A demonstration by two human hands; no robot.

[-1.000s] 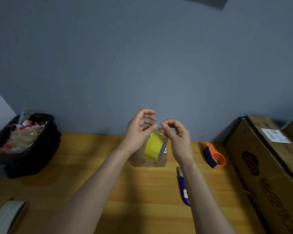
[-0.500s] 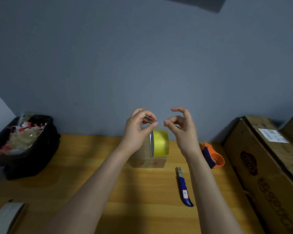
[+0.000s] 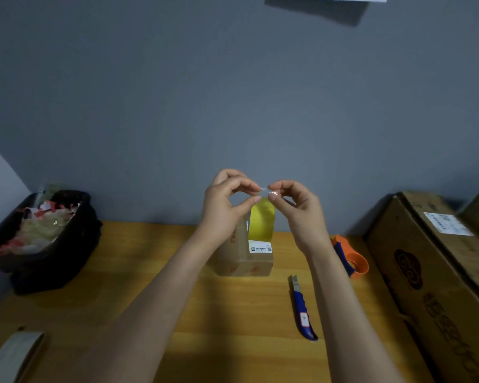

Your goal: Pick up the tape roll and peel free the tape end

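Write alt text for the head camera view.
Two bare hands, left hand and right hand, pinch a strip of clear tape above a yellow tape roll and a small cardboard box on a wooden table. A blue utility knife lies to the right.

1. The bench (image 3: 155, 272) is yellowish wood with a visible grain and a smooth, faintly sheened top.
2. The tape roll (image 3: 261, 219) has a smooth yellow face; the clear strip (image 3: 266, 189) pinched between the hands is a thin glossy film that catches the light.
3. The small box (image 3: 242, 258) is matt brown cardboard with a white paper label (image 3: 260, 248).
4. The large carton (image 3: 437, 272) is rougher, scuffed cardboard with a paper label.
5. The utility knife (image 3: 302, 308) has a blue plastic handle and a dull metal blade.
6. The tape dispenser (image 3: 350, 257) is glossy orange plastic.
7. The bin (image 3: 53, 258) is matt black and holds crinkled shiny film.
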